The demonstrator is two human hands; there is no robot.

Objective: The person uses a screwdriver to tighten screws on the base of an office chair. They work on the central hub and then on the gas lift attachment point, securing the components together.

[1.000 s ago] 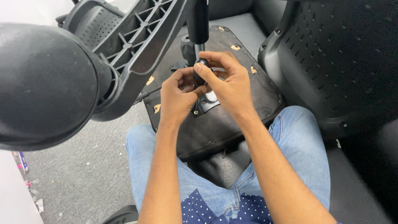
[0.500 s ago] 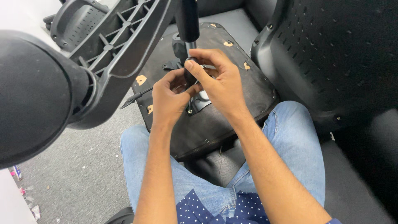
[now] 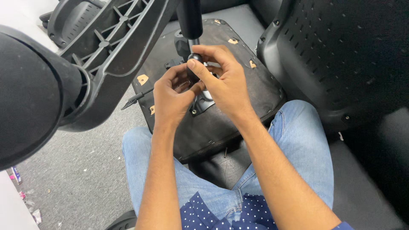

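over the upturned black fabric-covered chair seat (image 3: 238,115) resting on your knees, your right hand (image 3: 226,85) pinches a small round black plastic knob (image 3: 194,59) between thumb and fingers, just below the black gas-lift cylinder (image 3: 189,19). your left hand (image 3: 172,98) curls pressed against it from below, touching. judge the knob light, hard and smooth, likely slippery; grip its sides. room is tight: the black ribbed plastic chair base arm (image 3: 106,55) crowds left, the perforated black chair back (image 3: 341,55) right.
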